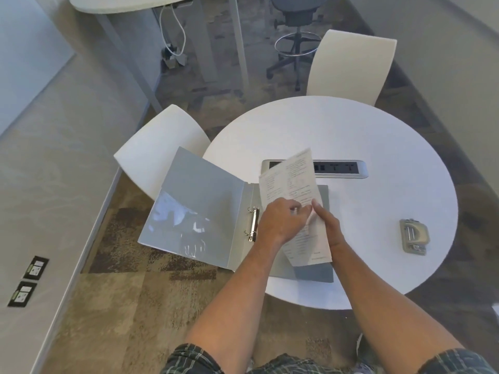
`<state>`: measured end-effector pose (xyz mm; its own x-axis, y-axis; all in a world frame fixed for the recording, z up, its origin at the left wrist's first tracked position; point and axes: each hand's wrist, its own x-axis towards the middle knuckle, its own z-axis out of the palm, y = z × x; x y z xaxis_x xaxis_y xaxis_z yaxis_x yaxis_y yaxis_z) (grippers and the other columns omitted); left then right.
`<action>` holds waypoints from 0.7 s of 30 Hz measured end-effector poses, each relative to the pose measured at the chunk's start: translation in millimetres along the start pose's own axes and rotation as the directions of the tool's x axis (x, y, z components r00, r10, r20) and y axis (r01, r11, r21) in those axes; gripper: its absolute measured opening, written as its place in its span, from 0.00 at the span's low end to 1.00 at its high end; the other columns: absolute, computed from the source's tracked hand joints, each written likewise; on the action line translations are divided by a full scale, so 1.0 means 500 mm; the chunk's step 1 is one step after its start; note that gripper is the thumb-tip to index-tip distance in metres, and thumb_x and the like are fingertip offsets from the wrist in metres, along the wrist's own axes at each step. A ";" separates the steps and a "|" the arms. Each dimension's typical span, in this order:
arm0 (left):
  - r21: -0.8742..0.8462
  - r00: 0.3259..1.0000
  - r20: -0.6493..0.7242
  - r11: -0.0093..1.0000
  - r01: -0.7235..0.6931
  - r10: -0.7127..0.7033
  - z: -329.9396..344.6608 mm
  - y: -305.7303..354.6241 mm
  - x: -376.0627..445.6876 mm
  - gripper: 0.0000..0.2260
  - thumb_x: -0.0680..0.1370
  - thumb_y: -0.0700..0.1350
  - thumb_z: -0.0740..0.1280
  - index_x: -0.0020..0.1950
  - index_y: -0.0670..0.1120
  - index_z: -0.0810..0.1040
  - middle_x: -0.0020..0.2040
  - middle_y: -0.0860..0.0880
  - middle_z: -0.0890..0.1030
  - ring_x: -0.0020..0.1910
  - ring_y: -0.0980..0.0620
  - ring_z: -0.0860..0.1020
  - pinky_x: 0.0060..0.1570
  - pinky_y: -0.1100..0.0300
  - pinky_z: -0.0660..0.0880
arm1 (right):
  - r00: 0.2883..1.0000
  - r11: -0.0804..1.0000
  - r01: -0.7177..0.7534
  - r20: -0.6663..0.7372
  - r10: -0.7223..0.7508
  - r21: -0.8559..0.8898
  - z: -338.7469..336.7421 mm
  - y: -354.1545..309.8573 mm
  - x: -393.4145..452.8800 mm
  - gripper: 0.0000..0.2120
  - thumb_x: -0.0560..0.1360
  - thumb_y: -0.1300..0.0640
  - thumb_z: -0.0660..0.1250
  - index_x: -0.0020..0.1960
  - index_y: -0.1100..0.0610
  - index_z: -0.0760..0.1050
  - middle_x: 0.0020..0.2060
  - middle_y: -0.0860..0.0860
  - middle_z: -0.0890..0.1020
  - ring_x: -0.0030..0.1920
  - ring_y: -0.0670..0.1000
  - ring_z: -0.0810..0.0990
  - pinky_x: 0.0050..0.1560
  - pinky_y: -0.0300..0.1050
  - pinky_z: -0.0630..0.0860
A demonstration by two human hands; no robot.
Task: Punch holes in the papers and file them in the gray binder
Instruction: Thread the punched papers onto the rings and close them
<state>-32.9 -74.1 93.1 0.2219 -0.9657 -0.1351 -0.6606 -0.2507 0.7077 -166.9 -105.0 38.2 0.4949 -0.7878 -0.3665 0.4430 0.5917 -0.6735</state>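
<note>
Both hands hold papers above binder.

I am looking down at a gray binder with a glossy, reflecting inside cover and shiny silver rings. The papers I am holding are showing white with fine dark print. The round table is showing plain white, and its power strip is showing a silver frame around a dark centre. The hole punch is showing dull gray metal. The two chairs are showing off-white. The carpet is showing mottled brown and tan patches. My shorts are showing a dark green plaid with pale lines.
</note>
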 end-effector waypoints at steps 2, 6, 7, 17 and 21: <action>-0.005 1.000 0.017 1.000 -0.003 0.003 0.007 -0.017 0.002 0.18 0.76 0.61 0.67 0.57 0.52 0.85 0.59 0.54 0.84 0.52 0.53 0.82 0.42 0.60 0.76 | 0.997 0.995 0.033 -0.073 -0.040 -0.092 -0.017 0.001 0.003 0.28 0.72 0.55 0.69 0.70 0.64 0.76 0.65 0.70 0.78 0.57 0.68 0.79 0.61 0.64 0.73; -0.154 0.993 0.033 0.981 0.118 -0.114 0.016 -0.064 0.012 0.11 0.77 0.55 0.70 0.56 0.54 0.84 0.58 0.56 0.81 0.54 0.56 0.80 0.53 0.56 0.80 | 0.980 0.975 0.012 -0.189 -0.055 -0.222 -0.040 0.006 0.004 0.26 0.65 0.62 0.71 0.63 0.66 0.80 0.58 0.69 0.83 0.46 0.67 0.86 0.46 0.56 0.83; -0.159 0.988 0.021 0.975 0.153 -0.152 0.014 -0.078 0.015 0.12 0.77 0.55 0.69 0.58 0.54 0.83 0.59 0.55 0.80 0.56 0.54 0.80 0.55 0.56 0.79 | 0.979 0.976 -0.002 -0.197 -0.042 -0.216 -0.043 0.008 0.004 0.26 0.65 0.63 0.71 0.63 0.67 0.79 0.56 0.68 0.84 0.45 0.66 0.86 0.43 0.55 0.84; -0.545 0.766 0.169 0.588 0.597 -0.621 -0.022 -0.217 0.085 0.12 0.75 0.52 0.74 0.43 0.43 0.83 0.40 0.47 0.84 0.37 0.47 0.81 0.35 0.60 0.75 | 0.992 0.993 -0.095 -0.092 0.089 -0.065 -0.055 0.025 0.008 0.22 0.70 0.62 0.70 0.63 0.65 0.80 0.53 0.65 0.86 0.45 0.65 0.87 0.42 0.56 0.84; -0.675 0.749 0.146 0.489 0.553 -0.647 -0.027 -0.260 0.098 0.04 0.73 0.38 0.76 0.40 0.42 0.83 0.40 0.42 0.86 0.42 0.43 0.84 0.45 0.50 0.84 | 0.964 0.980 -0.104 -0.258 0.058 -0.167 -0.081 0.049 0.019 0.23 0.67 0.60 0.75 0.60 0.68 0.81 0.53 0.67 0.85 0.46 0.66 0.86 0.44 0.57 0.84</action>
<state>73.6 -87.8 3.8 0.4888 -0.5708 -0.6598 0.2837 -0.6112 0.7389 -181.7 -104.9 -7.7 0.3104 -0.7693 -0.5584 0.2583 0.6336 -0.7293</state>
